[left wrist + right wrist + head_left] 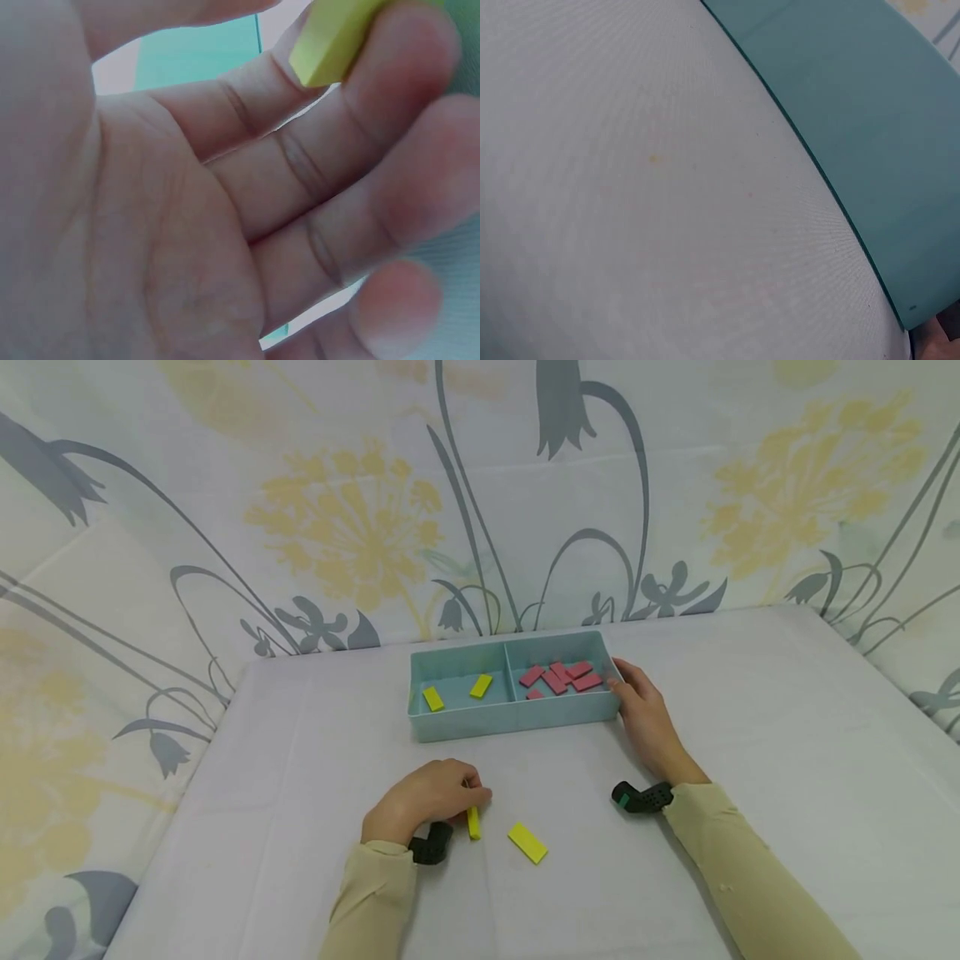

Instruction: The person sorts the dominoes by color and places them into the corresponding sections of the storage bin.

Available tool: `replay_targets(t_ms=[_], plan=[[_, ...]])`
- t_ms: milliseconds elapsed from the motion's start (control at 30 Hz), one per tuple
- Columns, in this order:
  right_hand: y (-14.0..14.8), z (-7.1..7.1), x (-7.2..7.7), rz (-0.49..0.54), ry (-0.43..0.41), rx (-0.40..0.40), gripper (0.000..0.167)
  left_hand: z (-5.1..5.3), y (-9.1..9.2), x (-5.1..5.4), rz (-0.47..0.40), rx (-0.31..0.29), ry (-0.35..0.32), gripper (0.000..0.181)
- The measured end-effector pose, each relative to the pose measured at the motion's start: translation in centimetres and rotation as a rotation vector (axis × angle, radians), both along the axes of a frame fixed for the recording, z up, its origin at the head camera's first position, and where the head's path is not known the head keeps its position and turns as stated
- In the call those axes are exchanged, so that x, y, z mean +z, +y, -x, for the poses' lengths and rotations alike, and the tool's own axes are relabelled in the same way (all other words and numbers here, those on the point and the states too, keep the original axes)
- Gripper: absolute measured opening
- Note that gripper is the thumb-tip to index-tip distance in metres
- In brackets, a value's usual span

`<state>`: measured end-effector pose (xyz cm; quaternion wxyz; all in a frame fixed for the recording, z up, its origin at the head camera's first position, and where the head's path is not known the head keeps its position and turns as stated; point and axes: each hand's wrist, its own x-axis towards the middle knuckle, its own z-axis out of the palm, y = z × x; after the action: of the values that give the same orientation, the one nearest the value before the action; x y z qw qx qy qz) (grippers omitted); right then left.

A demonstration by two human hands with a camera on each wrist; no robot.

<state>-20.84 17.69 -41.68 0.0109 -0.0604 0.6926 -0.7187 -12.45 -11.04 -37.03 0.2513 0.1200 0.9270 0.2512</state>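
My left hand (435, 793) is over the near part of the table and pinches a yellow block (473, 823). In the left wrist view that block (330, 45) shows at the fingertips, while the other fingers bend loosely. To the right of this hand another yellow block (528, 843) lies flat on the cloth. My right hand (648, 722) holds the right end of a light blue-green divided box (517, 719), its thumb at the rim. Two yellow blocks (481, 686) lie in the box's left compartment. Several pink-red blocks (556, 682) lie scattered in the right compartment.
A white cloth (315, 735) covers the table. Behind the box rises a floral-patterned curtain (495, 510), which also hangs at both sides. Each wrist wears a black camera (641, 797). In the right wrist view, the box's side wall (855, 135) stands on the cloth.
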Motion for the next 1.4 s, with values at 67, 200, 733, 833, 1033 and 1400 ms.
replay_targets(t_ms=[67, 200, 733, 833, 1033, 1400], plan=[[0.1, 0.2, -0.3, -0.001, -0.004, -0.002, 0.054, 0.1, 0.0, -0.1, -0.007, -0.006, -0.001, 0.020], [0.1, 0.2, -0.3, -0.004, -0.011, -0.007, 0.053, 0.2, -0.2, -0.2, -0.020, -0.022, 0.004, 0.022], [0.0, 0.3, -0.5, 0.008, 0.006, -0.008, 0.052, 0.8, -0.3, 0.1, -0.100, 0.070, 0.172, 0.021], [0.0, 0.3, -0.4, 0.014, 0.008, -0.009, 0.052, 0.8, -0.3, 0.2, -0.118, 0.105, 0.195, 0.019], [0.1, 0.2, -0.4, 0.012, 0.002, -0.012, 0.051, 1.1, -0.4, 0.4, -0.204, 0.193, 0.261, 0.017], [0.0, 0.2, -0.3, 0.025, 0.002, -0.008, 0.050, 1.5, -1.0, 0.6, -0.534, 0.349, 0.317, 0.018]])
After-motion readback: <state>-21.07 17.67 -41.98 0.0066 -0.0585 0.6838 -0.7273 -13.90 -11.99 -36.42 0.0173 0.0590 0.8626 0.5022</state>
